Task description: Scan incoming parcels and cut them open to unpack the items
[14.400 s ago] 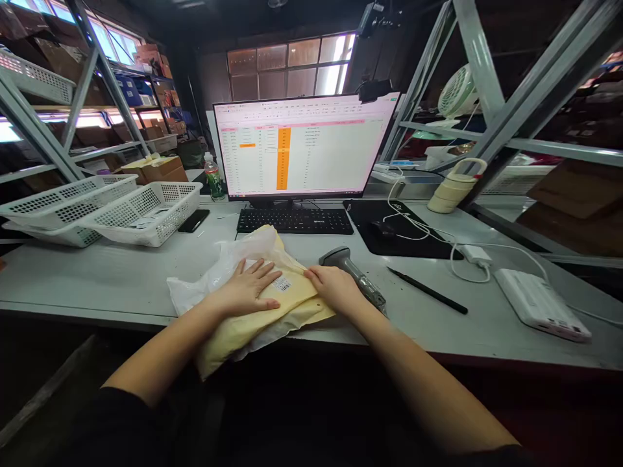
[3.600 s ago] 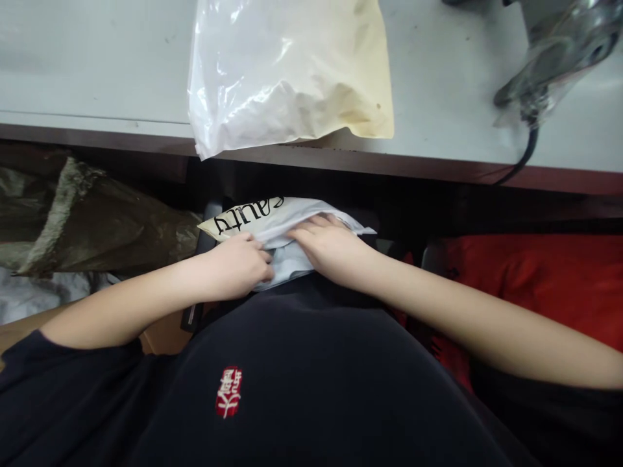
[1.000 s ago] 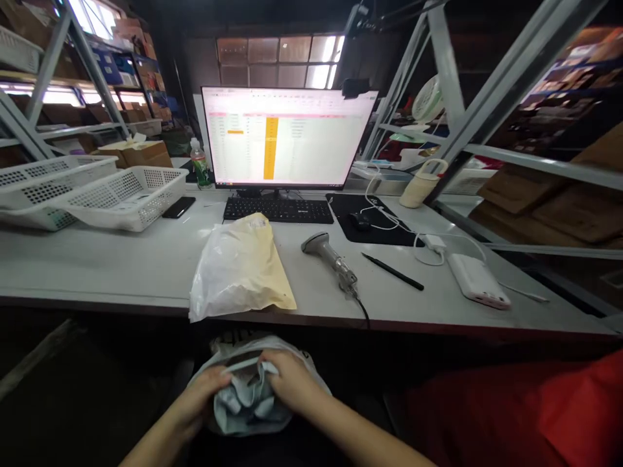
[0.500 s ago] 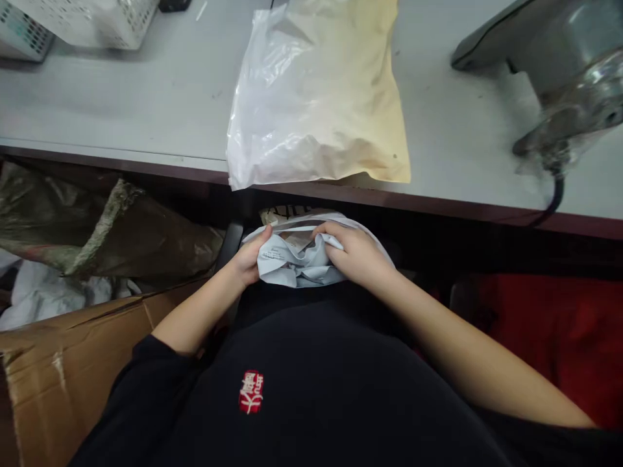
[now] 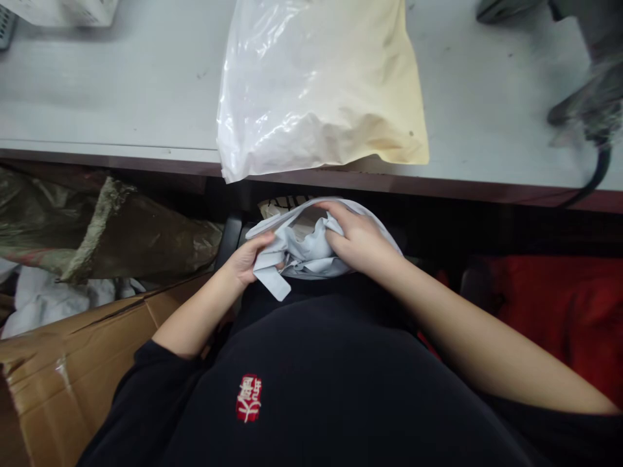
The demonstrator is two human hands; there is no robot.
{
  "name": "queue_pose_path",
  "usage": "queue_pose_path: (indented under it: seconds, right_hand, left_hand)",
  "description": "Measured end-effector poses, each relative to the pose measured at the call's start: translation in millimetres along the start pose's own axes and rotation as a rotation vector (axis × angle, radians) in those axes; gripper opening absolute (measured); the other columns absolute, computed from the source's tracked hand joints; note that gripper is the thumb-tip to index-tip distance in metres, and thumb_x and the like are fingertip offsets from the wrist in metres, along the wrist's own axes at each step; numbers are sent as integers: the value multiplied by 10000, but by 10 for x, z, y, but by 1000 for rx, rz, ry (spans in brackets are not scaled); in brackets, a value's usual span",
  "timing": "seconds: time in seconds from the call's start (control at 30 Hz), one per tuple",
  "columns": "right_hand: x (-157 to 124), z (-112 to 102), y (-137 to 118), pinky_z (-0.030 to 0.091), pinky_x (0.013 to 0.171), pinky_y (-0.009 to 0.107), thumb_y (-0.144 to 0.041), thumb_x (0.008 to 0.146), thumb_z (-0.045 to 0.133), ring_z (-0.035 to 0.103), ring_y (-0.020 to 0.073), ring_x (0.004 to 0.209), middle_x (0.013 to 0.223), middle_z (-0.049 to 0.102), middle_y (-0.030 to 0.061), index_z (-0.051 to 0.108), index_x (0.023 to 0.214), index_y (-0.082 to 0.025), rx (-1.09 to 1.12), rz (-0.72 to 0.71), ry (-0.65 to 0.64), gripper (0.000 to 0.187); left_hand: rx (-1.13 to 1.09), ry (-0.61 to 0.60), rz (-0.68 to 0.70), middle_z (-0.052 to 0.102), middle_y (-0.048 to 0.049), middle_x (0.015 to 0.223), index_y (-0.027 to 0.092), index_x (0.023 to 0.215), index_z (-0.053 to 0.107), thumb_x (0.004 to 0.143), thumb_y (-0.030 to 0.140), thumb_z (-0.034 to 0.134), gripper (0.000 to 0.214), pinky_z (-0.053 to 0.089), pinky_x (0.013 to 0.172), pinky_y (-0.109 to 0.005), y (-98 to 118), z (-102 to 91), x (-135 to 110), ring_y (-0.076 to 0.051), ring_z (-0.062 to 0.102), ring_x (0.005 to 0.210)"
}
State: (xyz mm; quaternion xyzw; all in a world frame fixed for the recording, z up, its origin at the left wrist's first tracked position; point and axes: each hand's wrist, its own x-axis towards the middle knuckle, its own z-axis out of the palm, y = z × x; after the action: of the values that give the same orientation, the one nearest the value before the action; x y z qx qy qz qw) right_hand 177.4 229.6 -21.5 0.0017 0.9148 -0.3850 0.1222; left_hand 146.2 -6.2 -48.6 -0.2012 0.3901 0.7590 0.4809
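Note:
In my lap, just below the table edge, lies a bunched pale blue-grey cloth garment (image 5: pixel 316 248). My left hand (image 5: pixel 253 256) is closed on its left side, thumb on top, with a flat strip of the cloth hanging down below the fingers. On the right, my right hand (image 5: pixel 357 235) pinches a fold of the same garment between thumb and fingers. The cloth curves in a loop behind both hands, and its folds hide some of the fingertips. Its exact kind is unclear.
A pale yellow package with clear plastic (image 5: pixel 321 91) overhangs the edge of the grey table (image 5: pixel 160 97). A grey device with a cable (image 5: pixel 594 97) stands right. White baskets (image 5: pixel 73 10) are at the back left. A cardboard box (image 5: pixel 73 363) and red cloth (image 5: pixel 569 311) flank me.
The garment has been shifted in my hands: its printed patch is out of sight and a strip now hangs by my left hand. My view has moved slightly, and both hands keep hold.

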Motion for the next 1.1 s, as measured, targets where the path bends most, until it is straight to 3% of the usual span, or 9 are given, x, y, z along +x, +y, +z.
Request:
queue_pose_path:
  seconds: [0.1, 0.2, 0.33, 0.43, 0.63, 0.77, 0.87, 1.0, 1.1]
  right_hand:
    - [1, 0, 18, 500, 1096, 519, -141, 814, 500, 627, 320, 1280, 1415, 657, 68, 589, 1425, -256, 15, -23, 23, 629]
    - [-16, 14, 15, 496, 1096, 514, -162, 838, 503, 625, 316, 1282, 1422, 651, 77, 583, 1422, -249, 18, -43, 33, 596]
    - [-108, 60, -32, 473, 1119, 503, -337, 886, 602, 589, 331, 1328, 1464, 612, 124, 468, 1547, -212, -2, -83, -83, 686]
    - [-191, 101, -39, 482, 1097, 481, -426, 873, 680, 595, 338, 1316, 1461, 602, 158, 341, 1633, -220, -87, -65, -290, 857]
    - [-208, 67, 42, 541, 915, 435, -286, 911, 658, 687, 365, 1127, 1200, 718, 211, 687, 1264, -129, -537, 109, -432, 387]
    - [-296, -200, -74, 530, 719, 349, -125, 965, 491, 735, 285, 905, 972, 758, 143, 689, 1177, -135, -698, 19, -336, 290]
    - [-471, -529, -229, 510, 626, 324, -153, 993, 490, 699, 230, 731, 787, 717, 70, 689, 934, -169, -750, -213, -231, 208]
    - [-728, -906, -346, 523, 1038, 502, -140, 1009, 502, 705, 242, 951, 814, 733, 45, 653, 759, -224, -637, -738, 78, 304]
    - [-903, -1057, -343, 370, 1191, 652, -184, 957, 634, 619, 299, 1287, 1187, 755, 14, 714, 856, -318, -365, -801, 313, 186]
  left_hand:
    - [161, -47, 21, 739, -43, 820, 122, 1123, 705, 590, 219, 901, 577, 554, 636, -245, -25, 39, -5, -154, 687, 643]
    - [266, 60, 198, 754, -96, 1183, 168, 1251, 684, 632, 287, 890, 663, 555, 980, -334, -95, 53, 40, -248, 727, 1070]
    - [605, 222, 504, 363, -95, 1676, 238, 1525, 451, 766, 430, 793, 854, 243, 1295, -441, -189, -25, 59, -303, 286, 1579]
    - [975, 307, 627, 195, -131, 1732, 207, 1587, 319, 854, 514, 697, 881, 179, 1314, -470, -173, -104, -11, -306, 152, 1619]
    - [1950, 229, 400, 688, -206, 1251, 131, 1325, 592, 871, 435, 713, 559, 503, 1052, -526, -88, -119, -160, -388, 640, 1218]
    - [2341, 223, 457, 767, -120, 971, 176, 1179, 711, 952, 162, 537, 287, 563, 870, -401, 128, -57, -315, -290, 737, 954]
    - [2407, 170, 789, 767, -74, 878, 212, 1001, 759, 994, 207, 501, 258, 550, 734, -354, 474, 36, -603, -240, 725, 806]
    - [2287, 178, 1295, 754, -43, 864, 255, 908, 760, 980, 268, 583, 192, 552, 841, -388, 889, 134, -1020, -218, 700, 840]
    - [2024, 334, 1425, 743, -63, 1163, 283, 745, 750, 857, 385, 749, 152, 434, 1135, -547, 1014, 124, -1139, -312, 626, 1222]
